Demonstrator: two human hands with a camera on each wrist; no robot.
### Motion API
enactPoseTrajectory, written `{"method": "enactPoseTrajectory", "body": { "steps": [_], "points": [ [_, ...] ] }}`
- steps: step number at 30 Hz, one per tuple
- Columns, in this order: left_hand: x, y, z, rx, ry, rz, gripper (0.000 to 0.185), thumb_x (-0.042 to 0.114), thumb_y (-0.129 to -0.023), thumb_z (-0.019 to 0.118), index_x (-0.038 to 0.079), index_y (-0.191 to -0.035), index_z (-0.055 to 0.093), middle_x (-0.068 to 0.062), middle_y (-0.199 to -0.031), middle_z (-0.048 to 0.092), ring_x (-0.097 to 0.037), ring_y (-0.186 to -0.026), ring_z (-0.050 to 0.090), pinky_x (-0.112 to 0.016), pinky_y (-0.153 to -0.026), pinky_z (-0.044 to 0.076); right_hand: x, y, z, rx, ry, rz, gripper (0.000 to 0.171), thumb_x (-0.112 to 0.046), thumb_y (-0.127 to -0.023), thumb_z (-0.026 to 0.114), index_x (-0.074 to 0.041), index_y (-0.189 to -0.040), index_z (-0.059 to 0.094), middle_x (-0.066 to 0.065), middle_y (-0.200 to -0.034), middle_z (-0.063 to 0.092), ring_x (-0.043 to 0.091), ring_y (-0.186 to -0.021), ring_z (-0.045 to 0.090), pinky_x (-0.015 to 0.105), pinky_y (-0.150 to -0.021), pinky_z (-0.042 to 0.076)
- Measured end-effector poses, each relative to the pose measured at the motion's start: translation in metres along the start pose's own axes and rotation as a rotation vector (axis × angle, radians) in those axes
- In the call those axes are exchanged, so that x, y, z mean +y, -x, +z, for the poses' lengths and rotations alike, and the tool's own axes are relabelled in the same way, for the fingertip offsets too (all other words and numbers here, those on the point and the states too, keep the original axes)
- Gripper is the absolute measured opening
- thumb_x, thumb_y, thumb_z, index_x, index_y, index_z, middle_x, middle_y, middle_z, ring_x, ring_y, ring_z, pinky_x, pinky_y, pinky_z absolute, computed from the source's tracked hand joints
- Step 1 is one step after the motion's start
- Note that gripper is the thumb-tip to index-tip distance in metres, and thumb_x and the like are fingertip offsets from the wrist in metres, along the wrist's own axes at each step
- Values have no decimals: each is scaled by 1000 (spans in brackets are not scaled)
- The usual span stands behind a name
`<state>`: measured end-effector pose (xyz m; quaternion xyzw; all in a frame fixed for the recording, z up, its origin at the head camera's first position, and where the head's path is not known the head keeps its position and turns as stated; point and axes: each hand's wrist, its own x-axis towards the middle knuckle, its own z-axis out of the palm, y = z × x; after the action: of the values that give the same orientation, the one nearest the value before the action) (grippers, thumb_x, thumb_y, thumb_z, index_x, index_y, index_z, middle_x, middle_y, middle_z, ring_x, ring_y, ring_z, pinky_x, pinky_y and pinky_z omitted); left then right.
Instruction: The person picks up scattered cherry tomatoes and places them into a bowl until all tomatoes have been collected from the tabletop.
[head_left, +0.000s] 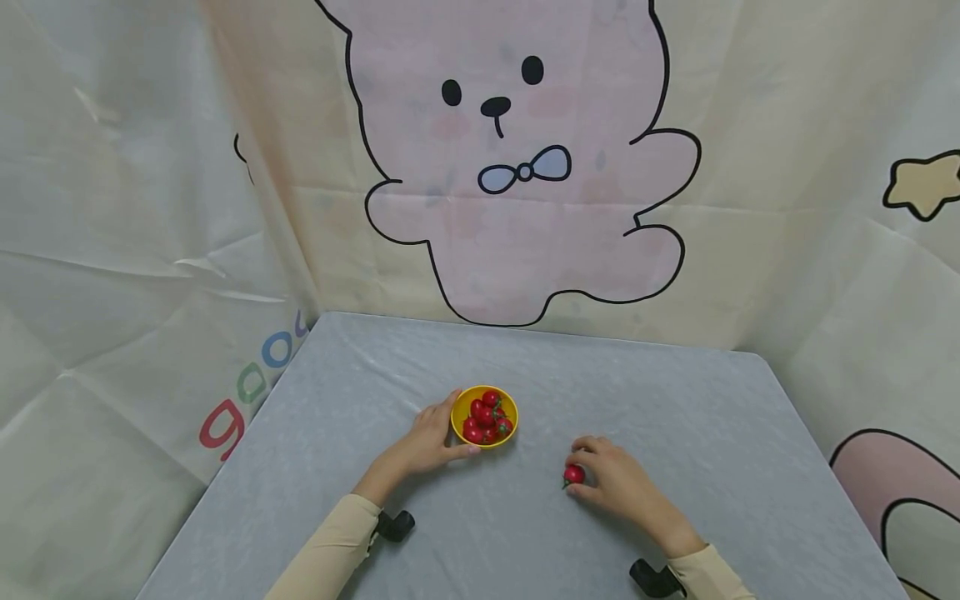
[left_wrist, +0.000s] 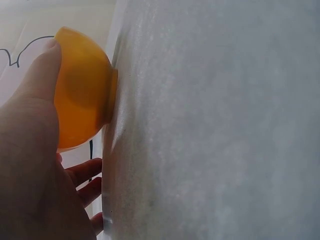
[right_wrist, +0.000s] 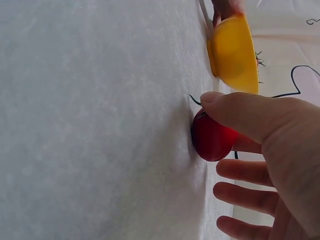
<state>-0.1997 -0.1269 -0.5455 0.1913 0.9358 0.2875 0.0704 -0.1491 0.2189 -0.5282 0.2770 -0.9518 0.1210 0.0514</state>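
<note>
A small yellow bowl (head_left: 512,410) stands on the grey table (head_left: 675,417), holding several red cherry tomatoes (head_left: 486,417). My left hand (head_left: 431,437) grips the bowl's left side, thumb on the near wall; in the left wrist view the thumb (left_wrist: 37,75) lies against the bowl (left_wrist: 82,110). To the right, my right hand (head_left: 611,475) pinches a single red cherry tomato (head_left: 573,474) that rests on the table. The right wrist view shows this tomato (right_wrist: 212,140) under the thumb (right_wrist: 240,112), with the bowl (right_wrist: 232,52) beyond.
A cream backdrop with a pink cartoon bear (head_left: 517,167) hangs behind the table and along the left side. Black wrist camera mounts (head_left: 393,525) sit at both sleeves. The table's right edge (head_left: 817,467) runs diagonally near my right arm.
</note>
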Motion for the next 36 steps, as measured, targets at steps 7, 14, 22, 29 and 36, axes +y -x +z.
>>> {"method": "enactPoseTrajectory", "body": {
  "steps": [7,14,22,29,36],
  "points": [
    [0,0,0,-2,6,-4,111,70,-81,65,13,-160,11,-16,-160,33,-40,-142,36,-57,-121,22,0,1,-3,1,31,43,32,-40,-73,85,-19,-95,73,4,-111,68,21,-96,64,41,-75,54],
    [1,0,0,4,3,-2,110,68,-82,66,13,-160,12,-16,-160,34,-40,-142,37,-58,-121,23,2,1,-4,-1,41,75,32,-38,-75,84,-18,-97,74,4,-107,68,21,-94,64,41,-73,53],
    [-1,0,0,0,-3,-5,110,68,-82,66,14,-160,11,-17,-159,35,-40,-141,37,-57,-120,23,4,2,-4,38,83,80,33,-39,-72,86,-16,-91,73,4,-101,68,23,-92,65,45,-76,54],
    [0,1,-1,2,10,-6,110,68,-82,66,13,-160,11,-18,-159,35,-40,-141,37,-58,-120,23,4,2,-6,28,77,129,31,-42,-72,85,-18,-88,73,3,-101,68,24,-92,65,45,-75,55],
    [1,1,-2,-3,2,-2,110,68,-82,66,13,-160,11,-18,-159,34,-39,-142,36,-57,-121,23,0,-3,-4,33,83,118,34,-47,-71,84,-19,-88,73,2,-100,69,23,-91,65,44,-77,55]
  ]
}}
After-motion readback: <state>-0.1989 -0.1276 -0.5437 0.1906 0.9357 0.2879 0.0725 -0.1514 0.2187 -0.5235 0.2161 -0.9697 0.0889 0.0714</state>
